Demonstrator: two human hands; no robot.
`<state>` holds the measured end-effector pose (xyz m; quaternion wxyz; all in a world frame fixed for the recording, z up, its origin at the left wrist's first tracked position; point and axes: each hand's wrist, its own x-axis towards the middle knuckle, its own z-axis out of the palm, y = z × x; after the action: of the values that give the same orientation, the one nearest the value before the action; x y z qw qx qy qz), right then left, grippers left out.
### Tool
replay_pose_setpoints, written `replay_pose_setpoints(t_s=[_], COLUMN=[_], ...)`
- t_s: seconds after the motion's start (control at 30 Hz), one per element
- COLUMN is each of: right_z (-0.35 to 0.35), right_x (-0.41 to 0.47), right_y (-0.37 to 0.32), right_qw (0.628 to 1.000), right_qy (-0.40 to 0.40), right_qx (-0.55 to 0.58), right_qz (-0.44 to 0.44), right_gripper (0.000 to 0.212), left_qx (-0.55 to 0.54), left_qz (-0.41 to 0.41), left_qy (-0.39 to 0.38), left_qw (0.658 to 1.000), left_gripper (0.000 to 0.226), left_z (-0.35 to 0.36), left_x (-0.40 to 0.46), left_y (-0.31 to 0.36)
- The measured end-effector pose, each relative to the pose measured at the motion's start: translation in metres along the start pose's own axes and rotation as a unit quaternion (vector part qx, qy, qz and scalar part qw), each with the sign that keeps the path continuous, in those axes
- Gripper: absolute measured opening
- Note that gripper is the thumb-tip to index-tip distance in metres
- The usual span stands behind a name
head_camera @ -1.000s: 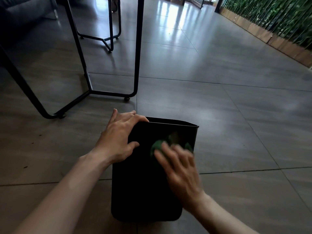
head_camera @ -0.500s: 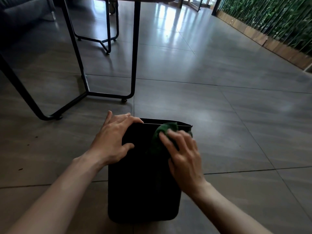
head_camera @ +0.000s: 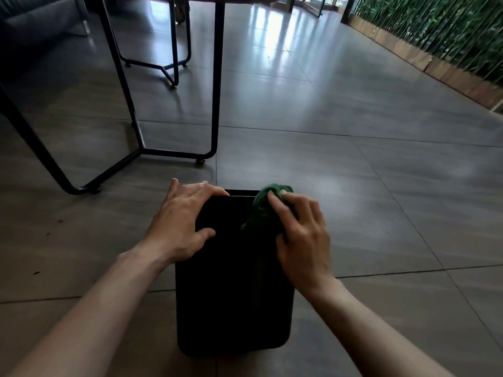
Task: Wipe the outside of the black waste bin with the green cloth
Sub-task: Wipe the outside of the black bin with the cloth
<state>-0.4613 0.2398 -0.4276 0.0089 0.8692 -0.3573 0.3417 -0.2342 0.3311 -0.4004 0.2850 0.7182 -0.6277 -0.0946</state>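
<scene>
Down on the floor [head_camera: 353, 164], the left hand [head_camera: 182, 227] grips the black waste bin [head_camera: 234, 308] at its top edge; the right hand [head_camera: 302, 240], fingers curled, presses the green cloth [head_camera: 262, 210] to its far corner.

1. Both forearms are bare right down to the bottom of the shot, no sleeves showing.
2. Left hand [head_camera: 181, 227]: no rings or watch.
3. Right hand [head_camera: 302, 240]: same, short nails, no glove.
</scene>
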Motion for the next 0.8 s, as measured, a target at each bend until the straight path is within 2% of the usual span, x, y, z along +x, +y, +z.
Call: replay_pose_setpoints(t_s=[0.07, 0.13, 0.2, 0.27, 0.33, 0.4, 0.47, 0.53, 0.63, 0.8], right_z=[0.009, 0.018, 0.02, 0.014, 0.005, -0.003, -0.01, -0.011, -0.001, 0.005], right_x=[-0.025, -0.078, -0.126, -0.141, -0.123, -0.082, -0.036, -0.01, -0.03, -0.112], right_y=[-0.007, -0.013, -0.013, -0.008, -0.007, -0.007, -0.006, -0.011, -0.016, -0.001], right_qw=[0.998, 0.987, 0.96, 0.941, 0.951, 0.979, 0.996, 0.999, 0.997, 0.978], right_qy=[-0.008, -0.044, -0.094, -0.118, -0.106, -0.075, -0.045, -0.026, -0.034, -0.099], right_qx=[-0.022, -0.049, -0.067, -0.074, -0.059, -0.034, -0.01, -0.012, -0.041, -0.048], right_qz=[-0.051, -0.149, -0.255, -0.309, -0.284, -0.187, -0.075, -0.022, -0.062, -0.176], right_gripper=[0.057, 0.042, 0.041, 0.043, 0.043, 0.04, 0.06, 0.072, 0.067, 0.033], left_qx=[0.001, 0.003, 0.002, -0.003, -0.003, -0.006, -0.007, -0.004, -0.003, -0.006], left_qz=[0.0, -0.001, 0.003, 0.007, 0.008, 0.009, 0.011, 0.015, 0.016, 0.014], left_qy=[0.0, 0.0, -0.003, -0.004, -0.006, -0.005, -0.007, -0.006, -0.005, -0.002], left_qw=[1.0, 1.0, 1.0, 1.0, 1.0, 1.0, 1.0, 1.0, 1.0, 1.0], left_gripper=[0.075, 0.075, 0.075, 0.074, 0.074, 0.074, 0.074, 0.073, 0.072, 0.072], left_z=[0.0, -0.001, 0.0, 0.001, 0.0, -0.001, -0.002, -0.001, -0.002, 0.0], left_x=[0.0, -0.001, -0.001, -0.002, -0.003, -0.003, -0.003, -0.002, -0.002, -0.001], left_y=[0.0, 0.0, 0.001, 0.003, 0.004, 0.004, 0.005, 0.006, 0.004, 0.002])
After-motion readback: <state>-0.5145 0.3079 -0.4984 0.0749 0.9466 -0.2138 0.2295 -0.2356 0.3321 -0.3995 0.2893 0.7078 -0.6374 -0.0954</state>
